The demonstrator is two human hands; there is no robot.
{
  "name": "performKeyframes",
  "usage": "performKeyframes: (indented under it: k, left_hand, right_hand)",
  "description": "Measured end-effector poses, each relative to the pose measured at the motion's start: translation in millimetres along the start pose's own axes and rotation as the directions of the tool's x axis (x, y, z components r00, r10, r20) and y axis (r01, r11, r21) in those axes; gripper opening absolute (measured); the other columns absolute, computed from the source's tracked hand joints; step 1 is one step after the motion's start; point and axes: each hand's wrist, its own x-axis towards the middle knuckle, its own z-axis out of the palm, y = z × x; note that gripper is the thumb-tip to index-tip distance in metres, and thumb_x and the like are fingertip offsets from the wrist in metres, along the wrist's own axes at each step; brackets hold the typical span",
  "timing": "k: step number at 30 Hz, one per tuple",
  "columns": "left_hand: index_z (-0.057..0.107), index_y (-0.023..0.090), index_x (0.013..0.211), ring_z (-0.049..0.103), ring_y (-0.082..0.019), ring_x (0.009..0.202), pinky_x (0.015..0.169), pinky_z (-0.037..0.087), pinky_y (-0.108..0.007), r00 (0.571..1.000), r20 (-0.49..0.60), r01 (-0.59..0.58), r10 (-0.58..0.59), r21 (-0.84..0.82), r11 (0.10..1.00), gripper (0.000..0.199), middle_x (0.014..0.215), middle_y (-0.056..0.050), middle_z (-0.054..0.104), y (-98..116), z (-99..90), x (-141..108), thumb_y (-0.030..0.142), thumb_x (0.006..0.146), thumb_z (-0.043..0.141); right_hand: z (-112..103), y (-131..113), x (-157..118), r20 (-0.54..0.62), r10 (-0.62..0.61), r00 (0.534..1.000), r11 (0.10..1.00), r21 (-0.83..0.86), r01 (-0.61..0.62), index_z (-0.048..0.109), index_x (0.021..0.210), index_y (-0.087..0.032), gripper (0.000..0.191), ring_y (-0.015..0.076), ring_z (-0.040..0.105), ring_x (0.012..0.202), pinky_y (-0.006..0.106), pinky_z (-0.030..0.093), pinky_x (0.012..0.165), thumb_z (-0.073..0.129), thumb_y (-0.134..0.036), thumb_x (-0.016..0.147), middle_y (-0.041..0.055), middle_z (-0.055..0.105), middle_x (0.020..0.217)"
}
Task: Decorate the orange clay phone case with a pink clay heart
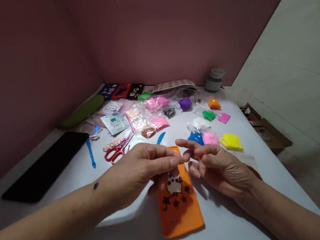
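An orange phone-case-shaped piece (182, 218) lies on the white table, decorated with a white cat figure (174, 185) and several dark stars. Above its upper left part is my left hand (155, 163), thumb and index finger pressed together; whatever they pinch is too small to make out. My right hand (218, 167) hovers just right of the case, a tiny red bit (204, 154) pinched between thumb and index finger, its other fingers spread. The fingertips of both hands are close to each other over the case's top end.
Bags of coloured clay (157, 103) spread across the back, with yellow clay (232, 141) at right. Red scissors (115, 153), a blue tool (91, 153) and a black slab (47, 166) lie left. A jar (214, 80) stands by the pink wall (151, 34).
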Motion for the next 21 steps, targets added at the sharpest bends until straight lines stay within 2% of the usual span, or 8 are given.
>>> performKeyframes:
  k: [2, 5, 8, 12, 16, 19, 21]
  left_hand:
    - [0.072, 0.012, 0.084, 0.044, -0.006, 0.048, 0.037, 0.031, -0.014, 0.999, 0.031, 0.038, -0.038, -0.015, 0.999, 0.021, 0.068, -0.003, 0.059, 3.5, 12.4, -1.1, 0.032, 0.084, 0.065]
    - [0.07, 0.012, 0.079, 0.041, -0.006, 0.042, 0.036, 0.03, -0.015, 0.997, 0.04, 0.077, -0.072, -0.123, 0.989, 0.015, 0.054, 0.0, 0.054, 3.7, 25.3, 2.2, 0.026, 0.082, 0.064]
    - [0.065, 0.013, 0.069, 0.034, -0.005, 0.033, 0.036, 0.025, -0.017, 0.998, 0.03, 0.069, -0.064, -0.223, 0.972, 0.023, 0.039, 0.004, 0.045, -0.2, 31.4, 7.9, 0.03, 0.083, 0.063]
    - [0.062, 0.013, 0.063, 0.032, -0.004, 0.031, 0.035, 0.022, -0.017, 1.0, -0.018, 0.02, -0.024, -0.218, 0.976, 0.024, 0.036, 0.004, 0.046, -3.8, 33.8, 11.2, 0.028, 0.082, 0.065]
    - [0.062, 0.013, 0.062, 0.034, -0.003, 0.031, 0.034, 0.022, -0.016, 0.999, -0.043, -0.034, 0.026, -0.205, 0.978, 0.024, 0.037, 0.004, 0.047, -5.6, 33.3, 10.3, 0.027, 0.081, 0.066]
    - [0.061, 0.013, 0.063, 0.035, -0.003, 0.033, 0.035, 0.023, -0.015, 0.999, -0.04, -0.041, 0.034, -0.205, 0.978, 0.023, 0.038, 0.005, 0.046, -7.5, 31.2, 10.9, 0.026, 0.083, 0.065]
    - [0.06, 0.013, 0.063, 0.036, -0.003, 0.034, 0.035, 0.024, -0.015, 0.998, -0.044, -0.043, 0.035, -0.205, 0.978, 0.024, 0.042, 0.005, 0.049, -8.0, 29.0, 12.1, 0.026, 0.083, 0.065]
  right_hand:
    - [1.1, 0.2, -0.8, 0.006, -0.013, 1.0, 1.0, -0.004, 0.013, 0.079, 0.076, -0.024, 0.013, 0.0153, 0.062, 0.097, 0.02, 0.053, 0.068, 0.083, -0.016, 0.066, 0.0049, 0.063, 0.127]
    - [2.2, 0.3, -2.7, 0.02, -0.025, 0.999, 1.0, -0.013, 0.026, 0.079, 0.077, -0.025, 0.012, 0.0234, 0.053, 0.12, 0.03, 0.053, 0.085, 0.083, -0.02, 0.067, 0.0043, 0.061, 0.131]
    - [2.1, 0.5, -4.4, 0.028, -0.052, 0.998, 0.998, -0.031, 0.053, 0.079, 0.08, -0.025, 0.013, 0.0237, 0.05, 0.124, 0.029, 0.051, 0.088, 0.083, -0.02, 0.069, 0.0048, 0.061, 0.132]
    - [2.1, 0.9, -5.4, 0.017, -0.073, 0.997, 0.996, -0.052, 0.074, 0.079, 0.08, -0.025, 0.014, 0.0226, 0.053, 0.121, 0.027, 0.051, 0.084, 0.082, -0.018, 0.068, 0.0051, 0.064, 0.127]
    - [2.4, 2.8, -4.1, -0.001, -0.052, 0.999, 0.996, -0.069, 0.052, 0.08, 0.081, -0.024, 0.013, 0.0193, 0.061, 0.105, 0.024, 0.052, 0.073, 0.082, -0.021, 0.069, 0.0062, 0.066, 0.123]
    - [2.1, 4.6, -2.0, -0.017, -0.032, 0.999, 0.996, -0.079, 0.03, 0.08, 0.082, -0.023, 0.015, 0.0182, 0.063, 0.097, 0.024, 0.051, 0.07, 0.083, -0.022, 0.068, 0.0066, 0.067, 0.122]
    - [2.2, 5.0, -0.9, -0.033, -0.021, 0.999, 0.996, -0.084, 0.018, 0.08, 0.085, -0.024, 0.019, 0.0164, 0.064, 0.087, 0.025, 0.05, 0.068, 0.083, -0.02, 0.066, 0.0053, 0.071, 0.112]
